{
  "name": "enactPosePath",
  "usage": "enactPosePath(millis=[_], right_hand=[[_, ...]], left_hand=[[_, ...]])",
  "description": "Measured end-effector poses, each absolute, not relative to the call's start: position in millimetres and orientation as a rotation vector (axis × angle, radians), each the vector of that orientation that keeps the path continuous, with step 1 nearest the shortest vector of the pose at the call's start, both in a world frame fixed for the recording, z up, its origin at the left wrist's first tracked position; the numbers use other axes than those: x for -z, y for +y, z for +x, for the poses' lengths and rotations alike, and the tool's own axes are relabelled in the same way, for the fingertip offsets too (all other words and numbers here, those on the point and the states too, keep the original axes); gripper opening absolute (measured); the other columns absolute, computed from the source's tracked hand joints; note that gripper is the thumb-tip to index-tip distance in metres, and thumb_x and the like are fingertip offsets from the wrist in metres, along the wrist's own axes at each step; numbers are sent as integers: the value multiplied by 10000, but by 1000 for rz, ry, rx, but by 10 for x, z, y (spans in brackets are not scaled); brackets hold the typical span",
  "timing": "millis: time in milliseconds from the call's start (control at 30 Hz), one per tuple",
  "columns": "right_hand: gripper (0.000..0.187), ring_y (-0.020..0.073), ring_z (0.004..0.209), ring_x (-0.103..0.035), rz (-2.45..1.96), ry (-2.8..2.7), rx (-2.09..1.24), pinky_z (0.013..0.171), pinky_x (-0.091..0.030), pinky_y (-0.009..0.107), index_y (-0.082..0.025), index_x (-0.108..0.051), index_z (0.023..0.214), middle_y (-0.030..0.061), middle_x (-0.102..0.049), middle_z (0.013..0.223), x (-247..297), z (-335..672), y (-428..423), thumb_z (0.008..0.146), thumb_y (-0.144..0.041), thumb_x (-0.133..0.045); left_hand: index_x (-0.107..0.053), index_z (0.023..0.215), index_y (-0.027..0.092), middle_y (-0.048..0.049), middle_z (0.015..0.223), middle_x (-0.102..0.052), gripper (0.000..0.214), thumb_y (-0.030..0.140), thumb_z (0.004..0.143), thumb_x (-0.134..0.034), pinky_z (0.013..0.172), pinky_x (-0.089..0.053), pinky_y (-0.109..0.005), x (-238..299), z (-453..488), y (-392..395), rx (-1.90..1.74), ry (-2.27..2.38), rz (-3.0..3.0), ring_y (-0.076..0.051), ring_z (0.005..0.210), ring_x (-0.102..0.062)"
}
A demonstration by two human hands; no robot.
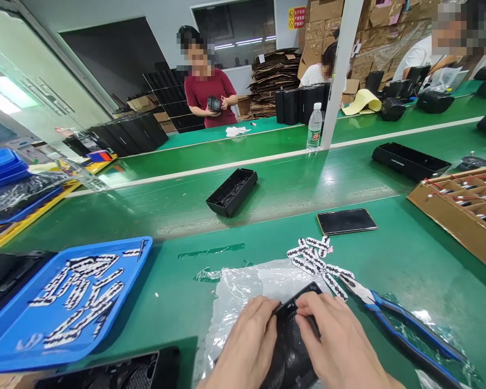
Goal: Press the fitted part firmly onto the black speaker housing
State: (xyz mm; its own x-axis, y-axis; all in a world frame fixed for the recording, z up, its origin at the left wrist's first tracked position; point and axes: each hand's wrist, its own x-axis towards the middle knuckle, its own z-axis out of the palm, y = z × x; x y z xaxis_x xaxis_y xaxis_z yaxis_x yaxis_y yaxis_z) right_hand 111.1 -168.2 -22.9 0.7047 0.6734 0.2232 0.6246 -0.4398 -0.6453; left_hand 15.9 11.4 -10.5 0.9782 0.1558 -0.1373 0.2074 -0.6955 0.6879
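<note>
Head view: both bare hands grip a black plastic speaker housing (294, 335) at the near edge of the green bench (409, 259), over a sheet of clear plastic wrap (243, 292). Left hand (247, 346) closes on the housing's left side; right hand (340, 346) clasps its right side, fingertips (303, 316) on the upper rim. Just beyond lies a cluster of black-and-white adhesive strips (316, 256); blue-handled pliers (409, 324) lie to the right. A blue plastic tray (133, 270) of similar strips sits at left. Farther off: a dark smartphone (346, 221), an open black casing (231, 192), a clear water bottle (315, 127), and a co-worker in a red shirt (206, 92).
</note>
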Motion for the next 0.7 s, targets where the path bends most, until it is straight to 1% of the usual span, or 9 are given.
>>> enactPosePath(millis=[100, 233, 400, 467, 500, 533, 600, 667, 700], right_hand=[[192, 256, 717, -742, -2175, -1015, -87, 603, -597, 379, -277, -459, 1069, 16, -735, 903, 273, 1067, -1576, 963, -120, -427], [183, 252, 644, -747, -2190, -987, -44, 542, -550, 324, -246, -460, 1054, 32, -736, 825, 331, 989, -1405, 949, -100, -426], [124, 185, 827, -772, -2162, -1016, 67, 734, -617, 270, -277, -525, 1124, -8, -765, 968, 256, 1128, -1639, 1029, -199, -511], [193, 202, 948, -774, -2247, -968, 268, 820, -640, 296, -273, -537, 1242, 31, -769, 1090, 287, 1272, -2021, 1051, -286, -562], [249, 241, 1010, -772, -2316, -970, 392, 853, -655, 351, -244, -540, 1282, 81, -759, 1151, 338, 1350, -2261, 1052, -336, -568], [291, 291, 1059, -762, -2441, -943, 429, 842, -669, 407, -227, -565, 1238, 129, -738, 1211, 414, 1428, -2516, 1041, -440, -583], [432, 348, 933, -786, -2651, -913, 464, 680, -691, 452, -213, -614, 1070, 176, -753, 1123, 628, 1572, -3010, 981, -636, -598], [473, 308, 749, -785, -2685, -973, 412, 546, -675, 392, -216, -644, 945, 152, -764, 963, 864, 1679, -3395, 944, -689, -618], [485, 303, 761, -784, -2685, -1016, 390, 567, -681, 393, -229, -661, 877, 152, -763, 1002, 962, 1713, -3525, 917, -713, -646]], left_hand=[[-504, 1342, 338, -18, 1306, -610, 360, 185, 1059, -343, 1189, -498, -474, 125, 161, 90, 85, 262, 2356, -190, 1276, -590], [-592, 1289, 244, -90, 1198, -675, 365, 158, 1034, -346, 1072, -590, -464, 181, 176, 87, 25, 218, 2464, -234, 1156, -667], [-629, 1283, 259, -78, 1147, -747, 364, 162, 1010, -409, 914, -667, -359, 436, 180, 194, -391, 37, 2618, -234, 1035, -747], [-590, 1345, 280, -62, 1171, -757, 401, 166, 997, -428, 933, -662, -346, 544, 170, 233, -560, 6, 2623, -233, 1050, -755], [-580, 1358, 292, -51, 1167, -762, 408, 171, 994, -443, 957, -655, -344, 582, 159, 240, -586, 8, 2620, -230, 1051, -758], [-575, 1364, 302, -42, 1165, -764, 408, 176, 993, -459, 980, -646, -343, 610, 146, 239, -575, 21, 2614, -227, 1057, -758], [-563, 1380, 311, -40, 1209, -752, 408, 192, 998, -486, 1038, -624, -358, 635, 115, 215, -509, 75, 2601, -231, 1115, -744], [-525, 1417, 309, -50, 1294, -716, 415, 209, 1018, -472, 1103, -593, -399, 629, 91, 176, -483, 142, 2586, -240, 1213, -706], [-506, 1428, 309, -54, 1310, -703, 410, 218, 1032, -450, 1122, -581, -421, 615, 85, 157, -486, 162, 2577, -239, 1235, -694]])
